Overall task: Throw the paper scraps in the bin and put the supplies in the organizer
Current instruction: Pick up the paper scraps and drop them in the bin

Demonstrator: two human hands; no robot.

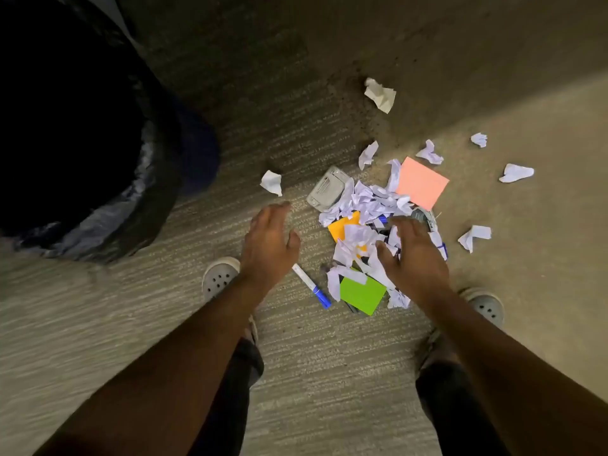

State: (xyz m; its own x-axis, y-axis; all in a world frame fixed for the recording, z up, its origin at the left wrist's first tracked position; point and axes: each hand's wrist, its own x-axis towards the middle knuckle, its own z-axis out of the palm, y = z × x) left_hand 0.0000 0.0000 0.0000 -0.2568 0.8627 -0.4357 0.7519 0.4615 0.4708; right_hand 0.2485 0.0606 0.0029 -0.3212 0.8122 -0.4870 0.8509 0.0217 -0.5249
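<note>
Paper scraps (365,205) half-bury the supplies; left hand (268,245) spread, right hand (416,255) spread, fingertips hidden.

striped carpet (329,373), grey perforated shoes (218,278)

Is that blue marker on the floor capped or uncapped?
Capped. The marker lies flat on the carpet between the hands, its blue cap seated on the end nearest the person.

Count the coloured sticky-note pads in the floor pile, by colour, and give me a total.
Salmon-pink square sticky-note pad: 1
Orange sticky-note pad, partly buried under white scraps: 1
Lime-green square sticky-note pad: 1
Total: 3
</note>
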